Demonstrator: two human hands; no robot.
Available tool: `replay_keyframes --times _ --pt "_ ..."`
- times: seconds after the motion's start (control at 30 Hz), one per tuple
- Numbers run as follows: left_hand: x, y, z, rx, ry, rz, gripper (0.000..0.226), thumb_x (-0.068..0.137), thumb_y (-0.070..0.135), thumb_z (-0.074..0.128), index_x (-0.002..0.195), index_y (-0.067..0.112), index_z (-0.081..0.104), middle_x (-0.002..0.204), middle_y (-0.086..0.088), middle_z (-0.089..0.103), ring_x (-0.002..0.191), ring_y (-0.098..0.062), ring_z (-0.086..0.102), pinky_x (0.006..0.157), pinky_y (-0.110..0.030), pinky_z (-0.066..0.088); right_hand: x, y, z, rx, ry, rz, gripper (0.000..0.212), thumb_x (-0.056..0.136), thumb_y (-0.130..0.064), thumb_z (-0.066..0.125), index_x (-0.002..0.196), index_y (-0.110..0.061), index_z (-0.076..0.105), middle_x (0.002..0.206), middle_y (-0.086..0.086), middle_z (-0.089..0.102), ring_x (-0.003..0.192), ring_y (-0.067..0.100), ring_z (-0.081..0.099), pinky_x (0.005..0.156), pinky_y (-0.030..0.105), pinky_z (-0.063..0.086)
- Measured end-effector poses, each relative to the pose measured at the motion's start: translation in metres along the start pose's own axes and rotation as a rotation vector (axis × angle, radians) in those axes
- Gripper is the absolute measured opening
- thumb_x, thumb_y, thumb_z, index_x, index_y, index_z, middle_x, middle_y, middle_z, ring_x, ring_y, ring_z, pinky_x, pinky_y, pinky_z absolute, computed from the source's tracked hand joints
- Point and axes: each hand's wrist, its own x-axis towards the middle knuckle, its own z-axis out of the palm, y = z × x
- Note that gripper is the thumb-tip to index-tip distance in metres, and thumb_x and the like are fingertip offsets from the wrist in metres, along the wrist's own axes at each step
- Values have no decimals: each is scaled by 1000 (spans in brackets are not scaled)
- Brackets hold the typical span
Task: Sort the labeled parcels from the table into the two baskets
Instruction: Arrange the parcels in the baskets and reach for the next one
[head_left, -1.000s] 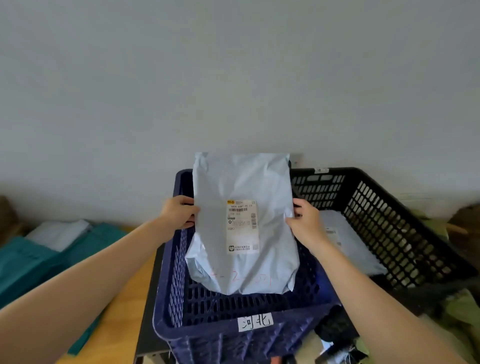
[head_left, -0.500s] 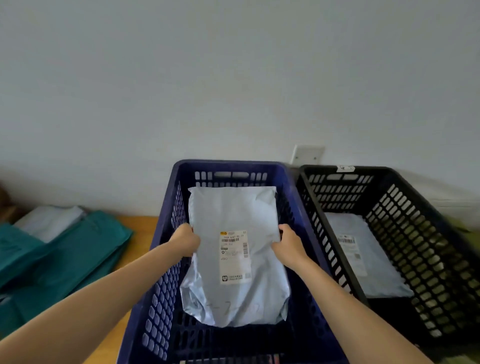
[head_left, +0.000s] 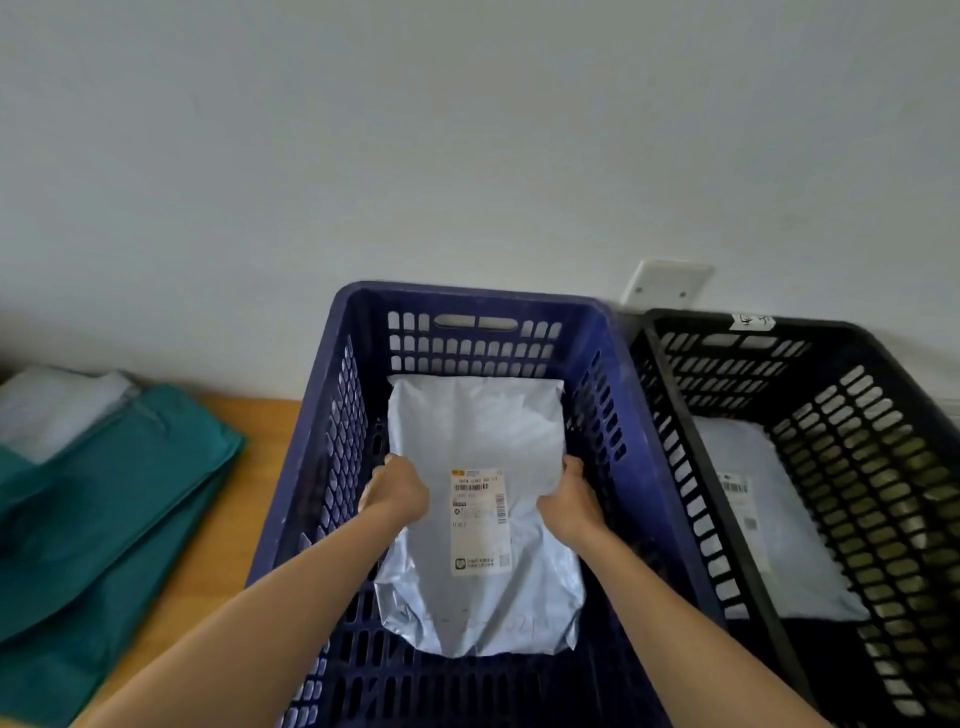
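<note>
Wooden table: teal parcels lying flat.

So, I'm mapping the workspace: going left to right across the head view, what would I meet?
Teal parcels → blue basket (inside it: left hand, grey parcel, right hand) → black basket.

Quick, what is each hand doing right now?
Left hand: closed, gripping the left edge of the grey parcel.
Right hand: closed, gripping the same parcel's right edge.
</note>
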Motion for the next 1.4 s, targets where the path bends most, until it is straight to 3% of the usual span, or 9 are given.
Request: replay_keyframes --times 0.17,0.37,0.43,0.5,0.57,0.63,0.8,1.23,1.4 --pt "4 -2 19 53 -17 -29 44 95 5 42 137 -3 33 139 -21 42 123 -37 48 97 -43 45 10 5 8 -63 -22 47 65 89 3 48 147 -13 22 130 11 56 110 31 58 87 33 51" --pt "6 -4 40 -4 2 4 45 91 -1 45 135 2 35 137 -18 40 119 -33 51 84 -35 46 11 16 13 -108 -14 44 64 87 6 46 145 -14 27 134 13 47 115 32 54 95 39 50" --pt "4 -6 45 21 50 24 56 90 0 48 141 6 27 146 -17 27 129 -32 40 87 -35 47 10 19 18 -155 -37 1 71 88 5 47 150 -15 19 146 12 32 126 32 45 103 40 45" --pt "4 -12 51 108 113 95 69 90 5 49 150 15 15 156 -15 5 141 -33 21 97 -39 45 9 22 22 -339 -55 -92 77 92 -1 50 154 -15 6 159 10 7 143 30 21 113 39 33" --pt "4 -21 59 253 113 226 70 95 16 46 153 24 6 158 -12 -17 146 -35 1 112 -46 30 9 26 27 -564 -44 -216 82 94 -7 51 154 -17 -3 160 10 -12 148 28 1 117 37 25" --pt "5 -29 65 398 80 375 65 100 29 37 153 29 0 154 -10 -31 145 -34 -18 117 -51 5 8 29 31 -661 -98 -265 84 95 -10 52 153 -21 -8 159 8 -20 149 26 -6 119 38 18" --pt "4 -42 77 564 2 570 56 102 43 22 151 37 -7 148 -6 -41 134 -30 -34 110 -54 -19 5 40 43 -748 -235 -234 84 97 -27 53 153 -24 -9 159 10 -21 148 27 -12 120 41 13" --pt "0 -47 88 689 -109 474 61 100 50 24 149 38 -11 153 -8 -30 135 -28 -33 103 -57 -24 4 50 51 -714 -324 -168 71 101 -38 42 154 -25 -3 159 9 -21 147 27 -16 120 48 1" --pt "-12 -38 71 666 -57 517 60 102 46 25 152 33 -5 156 -9 -25 143 -28 -23 111 -57 -15 -1 36 44 -638 -246 -233 65 100 -39 43 154 -20 11 162 11 0 149 28 3 119 48 14"
